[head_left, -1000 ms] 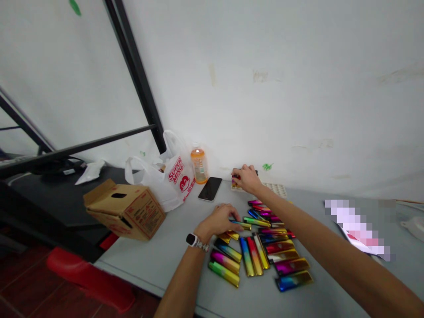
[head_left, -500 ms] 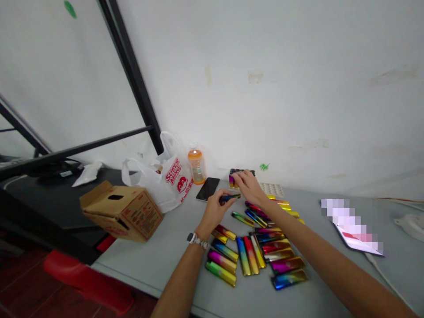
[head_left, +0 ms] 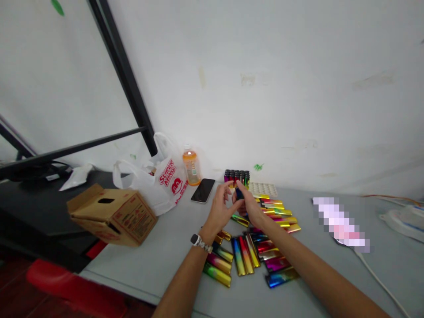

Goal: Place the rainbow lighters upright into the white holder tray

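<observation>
Grey table [head_left: 172,247]: right hand [head_left: 249,208] grips dark-blue lighter [head_left: 239,193]; left hand [head_left: 221,210] curved alongside, grip unclear.

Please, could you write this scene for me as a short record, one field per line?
Left hand: close beside the right hand; grip unclear
Right hand: appears to hold a dark blue lighter, partly hidden
Loose lighters: lying on the grey table
Upright lighters: packed together near the wall
Left side: phone, orange bottle, white bag, cardboard box
</observation>
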`<action>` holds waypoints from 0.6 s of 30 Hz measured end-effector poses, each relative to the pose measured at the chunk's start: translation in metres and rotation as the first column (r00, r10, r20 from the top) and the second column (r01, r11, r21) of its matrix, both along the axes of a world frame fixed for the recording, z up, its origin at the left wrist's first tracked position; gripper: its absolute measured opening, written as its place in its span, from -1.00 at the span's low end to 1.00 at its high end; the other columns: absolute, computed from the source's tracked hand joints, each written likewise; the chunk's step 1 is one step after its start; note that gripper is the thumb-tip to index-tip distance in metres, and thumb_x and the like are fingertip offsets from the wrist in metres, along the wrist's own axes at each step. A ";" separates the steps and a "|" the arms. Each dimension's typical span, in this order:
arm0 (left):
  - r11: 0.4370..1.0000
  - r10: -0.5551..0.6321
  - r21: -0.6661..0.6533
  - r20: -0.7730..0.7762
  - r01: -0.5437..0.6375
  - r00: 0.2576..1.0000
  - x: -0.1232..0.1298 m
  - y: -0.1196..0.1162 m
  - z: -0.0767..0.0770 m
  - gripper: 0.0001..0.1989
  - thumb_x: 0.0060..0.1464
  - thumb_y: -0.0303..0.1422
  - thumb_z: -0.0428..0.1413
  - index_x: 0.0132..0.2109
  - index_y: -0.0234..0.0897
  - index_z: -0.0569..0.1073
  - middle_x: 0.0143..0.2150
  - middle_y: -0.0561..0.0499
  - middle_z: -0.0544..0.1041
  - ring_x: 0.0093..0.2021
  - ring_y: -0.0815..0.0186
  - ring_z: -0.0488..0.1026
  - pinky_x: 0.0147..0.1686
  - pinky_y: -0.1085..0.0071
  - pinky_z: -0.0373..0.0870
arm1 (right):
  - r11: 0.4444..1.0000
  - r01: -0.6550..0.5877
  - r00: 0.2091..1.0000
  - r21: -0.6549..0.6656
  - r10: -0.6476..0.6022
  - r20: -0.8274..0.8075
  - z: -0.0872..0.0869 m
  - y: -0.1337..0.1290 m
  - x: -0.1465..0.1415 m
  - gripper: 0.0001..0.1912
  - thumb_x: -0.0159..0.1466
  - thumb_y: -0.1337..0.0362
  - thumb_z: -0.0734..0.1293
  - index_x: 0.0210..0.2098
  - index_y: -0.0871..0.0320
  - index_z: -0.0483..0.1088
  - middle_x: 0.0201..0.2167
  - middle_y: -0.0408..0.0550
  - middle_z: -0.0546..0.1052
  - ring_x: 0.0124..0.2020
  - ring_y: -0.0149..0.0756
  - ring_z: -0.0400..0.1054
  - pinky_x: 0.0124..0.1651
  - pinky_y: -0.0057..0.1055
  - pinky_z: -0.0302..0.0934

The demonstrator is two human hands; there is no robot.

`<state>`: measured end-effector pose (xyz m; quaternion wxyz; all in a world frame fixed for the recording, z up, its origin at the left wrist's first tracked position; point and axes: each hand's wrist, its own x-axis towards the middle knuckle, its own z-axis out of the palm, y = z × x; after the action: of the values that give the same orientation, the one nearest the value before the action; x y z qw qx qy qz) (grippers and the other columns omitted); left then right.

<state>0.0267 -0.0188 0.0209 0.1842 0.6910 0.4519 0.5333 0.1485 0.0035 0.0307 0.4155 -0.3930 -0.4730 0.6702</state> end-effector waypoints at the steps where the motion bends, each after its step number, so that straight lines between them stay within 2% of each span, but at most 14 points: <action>1: 1.000 -0.002 -0.007 -0.001 0.002 1.000 -0.002 0.000 0.000 -0.52 0.05 -0.30 0.22 0.11 -0.25 0.34 -0.21 0.02 0.36 -0.31 0.36 0.28 -0.32 0.45 0.26 | 0.999 0.038 0.999 -0.036 -0.039 -0.007 0.000 0.000 0.001 -0.37 0.17 -0.33 0.15 -0.64 0.10 0.13 -0.80 -0.32 -0.03 -0.76 -0.53 -0.23 -0.67 -0.51 -0.35; 2: 1.000 -0.001 -0.016 -0.022 0.001 1.000 -0.006 0.000 0.000 -0.58 0.08 -0.30 0.19 0.09 -0.25 0.37 -0.22 0.01 0.37 -0.32 0.37 0.29 -0.33 0.45 0.26 | 0.996 0.068 0.998 -0.059 -0.069 -0.012 -0.001 0.001 0.002 -0.37 0.17 -0.32 0.15 -0.65 0.10 0.10 -0.80 -0.33 -0.04 -0.76 -0.54 -0.25 -0.67 -0.51 -0.38; 4: 0.999 -0.013 -0.045 -0.117 0.008 0.993 -0.014 -0.002 -0.001 -0.82 0.16 -0.30 0.11 -0.14 -0.28 0.48 -0.29 0.01 0.39 -0.33 0.36 0.30 -0.32 0.44 0.25 | 0.993 0.074 0.996 -0.090 -0.078 -0.040 -0.001 0.002 0.004 -0.37 0.19 -0.29 0.12 -0.67 0.10 0.05 -0.80 -0.32 -0.04 -0.76 -0.55 -0.26 -0.67 -0.52 -0.39; 6: 0.995 -0.049 -0.098 -0.221 0.028 0.974 -0.024 -0.004 -0.002 -0.85 0.16 -0.31 0.11 -0.31 -0.28 0.50 -0.31 0.00 0.44 -0.29 0.33 0.35 -0.26 0.41 0.28 | 0.993 0.049 0.996 -0.110 -0.056 -0.064 -0.003 0.002 0.004 -0.36 0.21 -0.28 0.09 -0.69 0.10 0.02 -0.80 -0.30 -0.02 -0.76 -0.55 -0.27 -0.68 -0.52 -0.40; 8: 0.984 -0.116 -0.163 -0.291 0.071 0.950 -0.031 -0.005 -0.005 -0.88 0.09 -0.29 0.18 -0.29 -0.26 0.52 -0.25 -0.02 0.49 -0.19 0.27 0.39 -0.17 0.38 0.31 | 0.990 0.058 0.997 -0.127 -0.064 -0.048 -0.006 0.003 0.003 -0.37 0.23 -0.26 0.07 -0.70 0.10 0.01 -0.81 -0.30 -0.03 -0.76 -0.55 -0.28 -0.69 -0.52 -0.39; 13: 0.945 -0.285 -0.257 -0.345 0.202 0.894 -0.035 -0.005 -0.017 -0.74 -0.02 -0.24 0.30 -0.18 -0.23 0.56 -0.11 -0.07 0.55 -0.01 0.17 0.41 0.08 0.28 0.25 | 0.983 0.162 0.987 -0.085 -0.162 0.012 -0.014 0.006 0.000 -0.44 0.31 -0.07 0.00 -0.71 0.09 0.01 -0.83 -0.27 0.00 -0.79 -0.52 -0.23 -0.71 -0.51 -0.34; 18: 0.926 -0.321 -0.319 -0.378 0.203 0.868 -0.031 -0.003 -0.021 -0.78 0.01 -0.35 0.26 -0.14 -0.22 0.58 -0.10 -0.05 0.59 -0.02 0.16 0.44 0.11 0.27 0.24 | 0.989 0.071 0.994 -0.131 -0.081 -0.071 -0.015 0.006 0.002 -0.37 0.23 -0.27 0.07 -0.69 0.10 0.02 -0.82 -0.29 0.00 -0.78 -0.54 -0.21 -0.71 -0.53 -0.34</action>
<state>-0.0044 -0.0216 -0.0005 0.2448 0.8139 0.4500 0.2741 0.1506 0.0096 0.0161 0.4324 -0.4109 -0.3973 0.6974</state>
